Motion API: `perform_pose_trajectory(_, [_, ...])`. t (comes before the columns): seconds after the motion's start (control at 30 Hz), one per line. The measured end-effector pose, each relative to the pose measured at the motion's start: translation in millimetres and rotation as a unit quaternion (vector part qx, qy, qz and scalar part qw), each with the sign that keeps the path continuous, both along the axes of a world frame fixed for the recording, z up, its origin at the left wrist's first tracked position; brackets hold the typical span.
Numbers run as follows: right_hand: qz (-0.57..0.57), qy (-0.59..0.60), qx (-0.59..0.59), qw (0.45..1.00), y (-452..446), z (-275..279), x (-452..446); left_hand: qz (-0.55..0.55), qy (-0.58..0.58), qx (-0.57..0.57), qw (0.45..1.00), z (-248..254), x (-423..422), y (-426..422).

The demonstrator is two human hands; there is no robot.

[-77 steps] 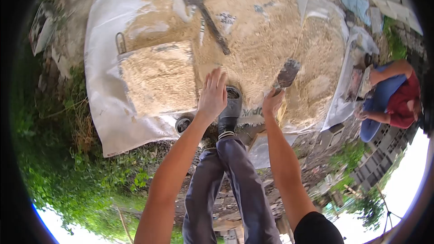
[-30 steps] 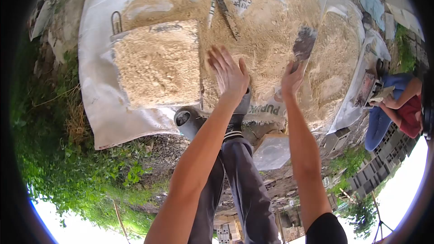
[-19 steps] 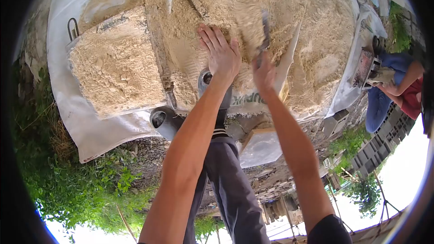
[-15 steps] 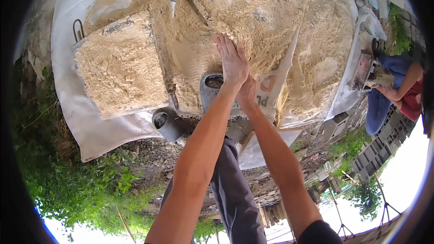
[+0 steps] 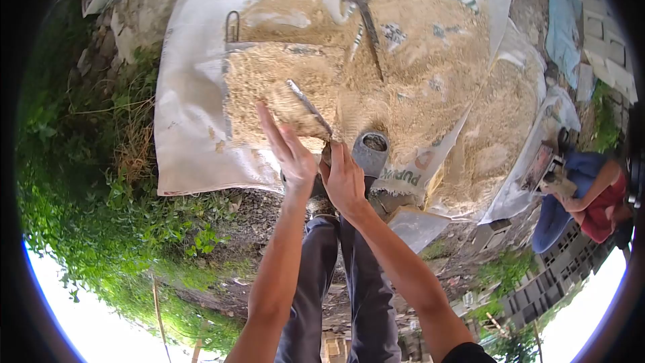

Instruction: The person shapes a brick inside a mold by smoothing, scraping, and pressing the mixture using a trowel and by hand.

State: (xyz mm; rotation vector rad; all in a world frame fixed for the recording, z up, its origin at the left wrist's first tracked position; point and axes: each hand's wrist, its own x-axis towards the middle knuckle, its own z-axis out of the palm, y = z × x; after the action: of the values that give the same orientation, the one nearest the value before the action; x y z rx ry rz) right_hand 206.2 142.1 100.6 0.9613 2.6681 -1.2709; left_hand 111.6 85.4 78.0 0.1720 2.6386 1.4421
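My left hand [image 5: 289, 151] is at the near edge of a square mould [image 5: 272, 74] heaped with tan, crumbly material, its fingers stretched out. Just right of it, my right hand [image 5: 344, 178] is closed around the handle of a trowel [image 5: 308, 106], whose blade is seen nearly edge-on above the heaped material. A wire loop [image 5: 232, 27] stands up at the mould's far left corner. Behind and to the right, a second, longer tool [image 5: 366, 17] with a flat head lies on the material-covered sheet.
White sheeting [image 5: 191, 128] spreads under the mould. A grey shoe [image 5: 371, 154] is right of my right hand. Another person [image 5: 591, 195] in a red top sits at the far right beside a small mould. Green plants [image 5: 127, 235] grow at the left; grey blocks [image 5: 537, 299] lie lower right.
Both hands have moved left, from the loose material on the sheet to the mould. The trowel, hidden behind my hands a moment ago, now shows over the mould. The view has shifted.
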Motion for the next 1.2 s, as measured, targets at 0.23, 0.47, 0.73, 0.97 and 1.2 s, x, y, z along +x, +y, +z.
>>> perform_pose_trajectory(0.23, [-0.154, -0.079, 0.002, 0.985, 79, -36, -8, -0.027, 0.087, -0.184, 0.979, -38, -60, -52])
perform_pose_trajectory(0.47, [-0.136, -0.226, 0.149, 0.953, 216, -140, 7, -0.136, 0.201, -0.219, 0.945, -63, -65, -16])
perform_pose_trajectory(0.73, [0.080, -0.261, 0.149, 0.951, 201, -136, -89, -0.179, 0.099, -0.267, 0.942, -50, -69, -13])
perform_pose_trajectory(0.97, [0.096, -0.158, 0.182, 0.966, 198, -184, -126, -0.096, 0.121, -0.345, 0.926, -51, -126, -25])
perform_pose_trajectory(1.2, [-0.016, -0.172, -0.025, 0.985, 233, -160, -137, -0.111, 0.115, -0.283, 0.946, -51, -148, -32])
